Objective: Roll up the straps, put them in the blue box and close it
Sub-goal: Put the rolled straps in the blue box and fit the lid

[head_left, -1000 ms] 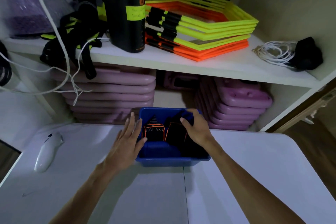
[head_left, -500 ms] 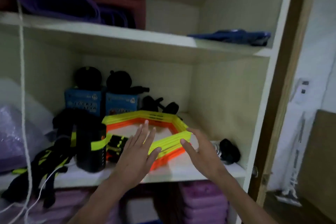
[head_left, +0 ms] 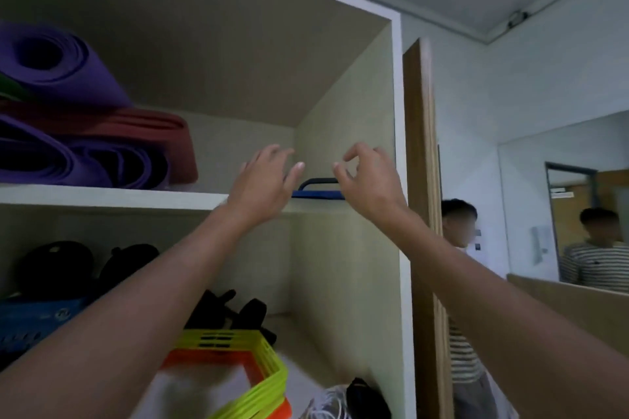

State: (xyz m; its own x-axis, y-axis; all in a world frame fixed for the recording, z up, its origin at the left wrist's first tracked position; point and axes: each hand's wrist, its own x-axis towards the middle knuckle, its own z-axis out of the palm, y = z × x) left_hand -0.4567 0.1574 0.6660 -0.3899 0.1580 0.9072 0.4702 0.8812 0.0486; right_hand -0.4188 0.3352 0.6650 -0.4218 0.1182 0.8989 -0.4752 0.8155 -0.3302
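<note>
**Reaching up for the lid**

Both arms are raised to the upper shelf of the pale cupboard, so the step in hand looks like fetching the flat blue plastic lid with a dark handle to close the box. The lid lies at the shelf's right end, close to the cupboard's side wall, right at the front edge.

The left hand is spread, fingers loosely extended just left of the lid. The right hand hovers over the lid's right end with fingers curled, thumb and forefinger nearly meeting, holding nothing.

To do it well, I'd take both ends, or hook the handle, and slide it straight forward, keeping it level.

Only the lid's thin front edge and arched handle show. The box and straps are out of view.
</note>
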